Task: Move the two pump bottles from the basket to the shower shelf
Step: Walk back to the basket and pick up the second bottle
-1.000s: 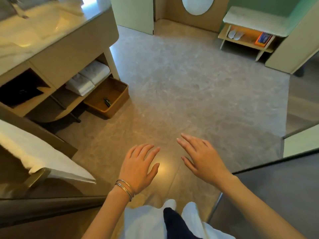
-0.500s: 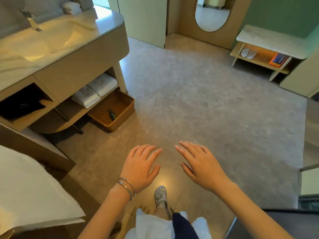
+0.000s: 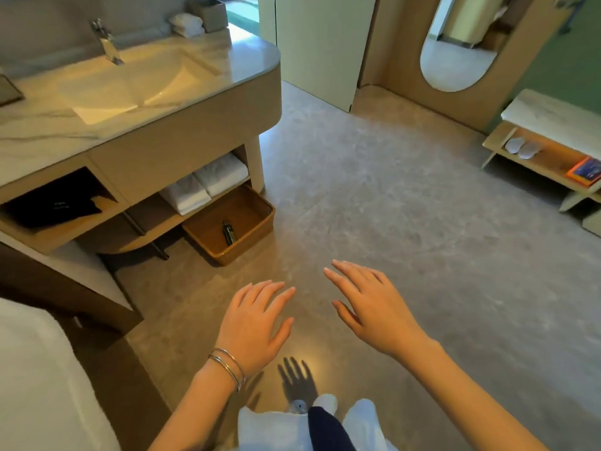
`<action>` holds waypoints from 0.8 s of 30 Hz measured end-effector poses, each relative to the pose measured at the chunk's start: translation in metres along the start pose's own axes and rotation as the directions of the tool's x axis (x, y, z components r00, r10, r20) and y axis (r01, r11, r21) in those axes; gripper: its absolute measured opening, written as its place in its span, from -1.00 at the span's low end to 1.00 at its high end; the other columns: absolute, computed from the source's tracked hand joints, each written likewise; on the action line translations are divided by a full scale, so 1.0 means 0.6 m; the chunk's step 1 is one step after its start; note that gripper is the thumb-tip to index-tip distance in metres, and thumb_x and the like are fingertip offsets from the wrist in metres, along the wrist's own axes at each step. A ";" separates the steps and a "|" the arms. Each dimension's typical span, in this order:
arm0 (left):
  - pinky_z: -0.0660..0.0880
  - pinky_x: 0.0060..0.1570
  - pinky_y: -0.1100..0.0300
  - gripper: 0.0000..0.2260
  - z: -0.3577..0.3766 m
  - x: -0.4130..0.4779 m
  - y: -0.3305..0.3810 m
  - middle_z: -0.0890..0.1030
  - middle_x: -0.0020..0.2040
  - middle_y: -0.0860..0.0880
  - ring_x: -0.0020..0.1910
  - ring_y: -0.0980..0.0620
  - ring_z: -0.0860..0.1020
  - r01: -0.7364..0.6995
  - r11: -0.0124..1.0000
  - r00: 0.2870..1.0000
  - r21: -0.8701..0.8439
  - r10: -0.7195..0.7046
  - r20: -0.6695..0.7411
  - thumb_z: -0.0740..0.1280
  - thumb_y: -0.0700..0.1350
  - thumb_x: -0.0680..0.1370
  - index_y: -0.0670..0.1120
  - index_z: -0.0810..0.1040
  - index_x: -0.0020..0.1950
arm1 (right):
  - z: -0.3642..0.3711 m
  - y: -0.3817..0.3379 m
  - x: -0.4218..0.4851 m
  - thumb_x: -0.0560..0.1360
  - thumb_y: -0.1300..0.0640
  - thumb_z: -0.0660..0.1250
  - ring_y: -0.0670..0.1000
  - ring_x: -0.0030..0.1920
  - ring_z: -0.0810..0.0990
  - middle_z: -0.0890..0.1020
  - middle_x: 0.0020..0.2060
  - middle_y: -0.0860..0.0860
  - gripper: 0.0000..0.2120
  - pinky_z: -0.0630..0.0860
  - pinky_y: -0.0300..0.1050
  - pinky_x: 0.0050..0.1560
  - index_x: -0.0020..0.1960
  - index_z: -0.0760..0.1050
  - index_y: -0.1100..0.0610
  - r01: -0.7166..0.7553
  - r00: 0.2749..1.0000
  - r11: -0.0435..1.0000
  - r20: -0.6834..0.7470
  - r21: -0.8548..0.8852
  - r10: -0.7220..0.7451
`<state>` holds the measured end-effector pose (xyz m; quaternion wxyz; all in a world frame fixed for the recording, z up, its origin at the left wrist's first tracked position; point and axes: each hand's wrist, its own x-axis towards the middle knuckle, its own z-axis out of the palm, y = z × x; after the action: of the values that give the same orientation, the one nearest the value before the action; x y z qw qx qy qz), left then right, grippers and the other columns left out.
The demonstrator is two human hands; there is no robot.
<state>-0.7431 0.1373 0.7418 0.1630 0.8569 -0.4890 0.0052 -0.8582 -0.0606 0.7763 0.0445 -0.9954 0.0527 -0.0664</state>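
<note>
View's swung toward the basket since a second ago; both hands spread flat, empty, one dark bottle inside.

Brown woven basket sits on the floor at 11 o'clock, under the vanity shelf holding folded white towels; dark bottle inside.

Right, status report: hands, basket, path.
Left hand and right hand open, empty. Basket under vanity, one dark item inside. Floor between clear.
</note>
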 end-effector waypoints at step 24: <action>0.28 0.25 0.01 -0.59 0.036 0.316 -0.048 0.56 0.18 -0.08 0.19 -0.09 0.49 0.573 0.819 0.813 0.030 -0.563 -0.152 0.17 0.08 0.49 -0.07 0.51 0.25 | 0.074 0.261 0.428 0.51 -0.04 0.17 0.12 0.25 0.50 0.49 0.30 0.11 -0.56 0.46 0.04 0.17 0.34 0.37 0.11 0.433 0.889 0.878 0.065 0.205 -0.454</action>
<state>-0.6232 -0.0139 0.7450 0.1581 0.9668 -0.1982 0.0328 -0.6143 -0.2404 0.7500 0.1232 -0.9745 -0.1859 -0.0238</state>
